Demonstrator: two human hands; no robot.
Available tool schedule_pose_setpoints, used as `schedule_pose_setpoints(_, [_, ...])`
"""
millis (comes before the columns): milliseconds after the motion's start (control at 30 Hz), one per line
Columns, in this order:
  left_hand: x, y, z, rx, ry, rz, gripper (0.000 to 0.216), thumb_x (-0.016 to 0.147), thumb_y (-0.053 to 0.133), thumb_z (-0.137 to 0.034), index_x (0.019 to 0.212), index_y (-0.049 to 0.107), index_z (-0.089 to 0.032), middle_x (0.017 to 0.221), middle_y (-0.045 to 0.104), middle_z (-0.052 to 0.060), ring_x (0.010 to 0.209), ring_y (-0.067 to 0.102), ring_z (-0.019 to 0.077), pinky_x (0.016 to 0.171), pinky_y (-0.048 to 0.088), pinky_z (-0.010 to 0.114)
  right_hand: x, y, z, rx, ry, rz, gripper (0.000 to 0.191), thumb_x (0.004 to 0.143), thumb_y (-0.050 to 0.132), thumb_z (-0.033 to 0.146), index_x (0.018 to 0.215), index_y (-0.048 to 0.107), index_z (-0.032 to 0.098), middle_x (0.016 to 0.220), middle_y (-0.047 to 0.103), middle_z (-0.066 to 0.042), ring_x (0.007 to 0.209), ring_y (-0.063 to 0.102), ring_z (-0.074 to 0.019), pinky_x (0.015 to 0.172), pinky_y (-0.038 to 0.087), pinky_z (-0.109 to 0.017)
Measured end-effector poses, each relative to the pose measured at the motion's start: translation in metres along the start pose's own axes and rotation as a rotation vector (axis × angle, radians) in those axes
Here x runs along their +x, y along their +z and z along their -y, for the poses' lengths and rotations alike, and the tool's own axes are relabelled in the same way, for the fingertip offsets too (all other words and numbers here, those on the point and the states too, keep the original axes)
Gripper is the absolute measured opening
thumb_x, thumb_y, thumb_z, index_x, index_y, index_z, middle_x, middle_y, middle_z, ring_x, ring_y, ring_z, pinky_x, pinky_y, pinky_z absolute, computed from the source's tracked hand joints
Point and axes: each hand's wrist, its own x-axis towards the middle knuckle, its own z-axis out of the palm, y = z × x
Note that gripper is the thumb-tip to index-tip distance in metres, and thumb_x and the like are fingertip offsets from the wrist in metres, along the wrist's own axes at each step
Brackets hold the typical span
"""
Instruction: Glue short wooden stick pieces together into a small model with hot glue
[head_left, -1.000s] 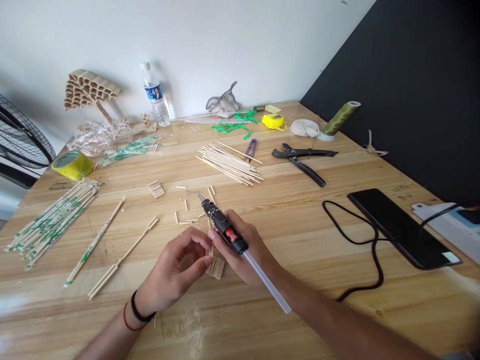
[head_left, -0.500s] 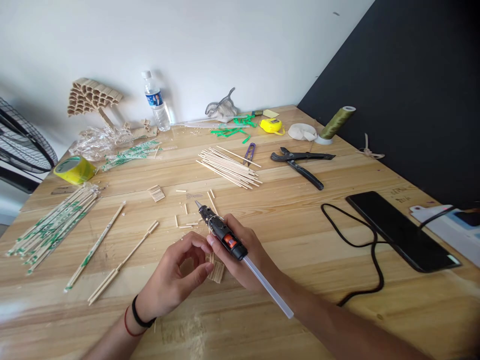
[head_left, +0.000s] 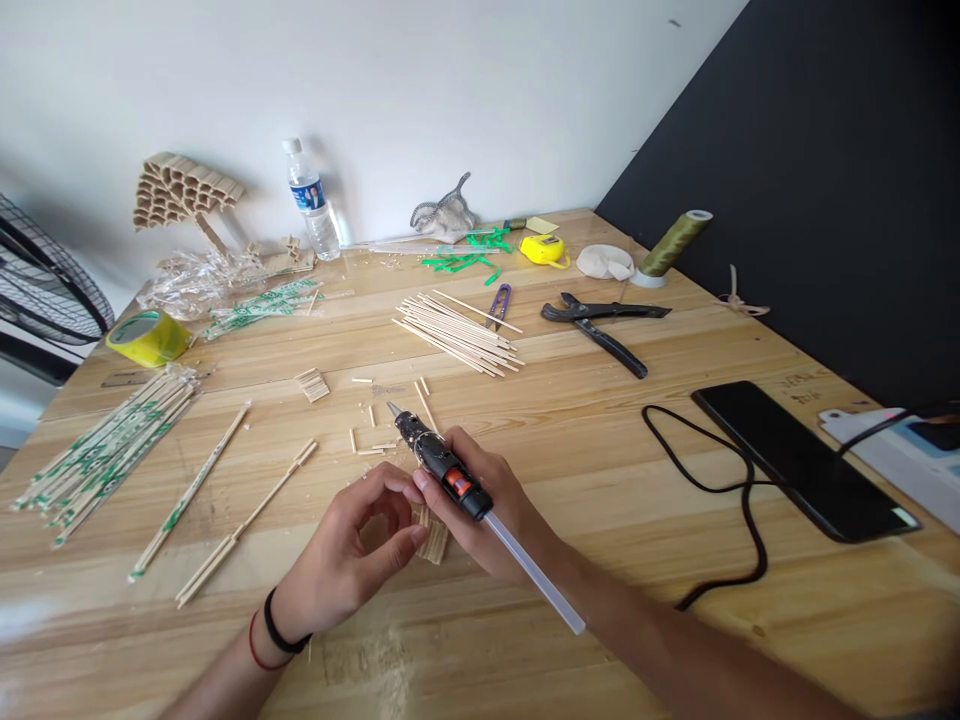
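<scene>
The glue gun sits in the right grip, its long axis slanting across the table: the nozzle points away from the person and to the left, while a clear glue stick runs out of its back, toward the person and to the right. The right grip is closed around the body of the gun.

The left grip is curled, thumb and forefinger only a narrow gap apart, their tips at the edge of a small stick panel; whether they pinch it I cannot tell. This panel lies between the two grips, partly hidden under the gun hand.

There are two such panels; the second panel lies beyond the left grip. At least six short cut pieces are scattered just past the grips, near the nozzle. Farther out is one pile of bare sticks, too overlapped to count, with one pair of purple snips beside it. Left of the left grip lie one joined stick piece, one wrapped chopstick pair and one wrapped bundle. Beyond the right grip rest one pair of black pliers and one yellow tape measure.
</scene>
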Motion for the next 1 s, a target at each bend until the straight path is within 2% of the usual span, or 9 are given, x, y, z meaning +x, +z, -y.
schedule_pose_setpoints(500, [-0.0005,-0.0003,-0.0013,0.048,-0.02,0.005,0.019,0.101,0.064,-0.036,0.111,0.059,-0.02,0.097,0.063,0.005,0.088,0.061,0.0179,0.08,0.05,0.031,0.0001,-0.0004,-0.0012,0.006,-0.025,0.022,0.019,0.091,0.062,0.02,0.087,0.044,0.025,0.07,0.054,0.007,0.057,0.047,-0.0114,0.053,0.037,-0.021])
schedule_pose_setpoints(1000, [-0.0005,-0.0001,0.0005,-0.015,-0.026,0.029,0.022,0.101,0.064,-0.035,0.112,0.059,-0.017,0.098,0.067,0.009,0.088,0.064,0.02,0.078,0.05,0.033,0.0002,-0.0004,-0.0044,-0.007,-0.025,0.02,0.02,0.089,0.063,0.017,0.088,0.045,0.026,0.07,0.056,0.007,0.058,0.051,-0.0122,0.056,0.04,-0.021])
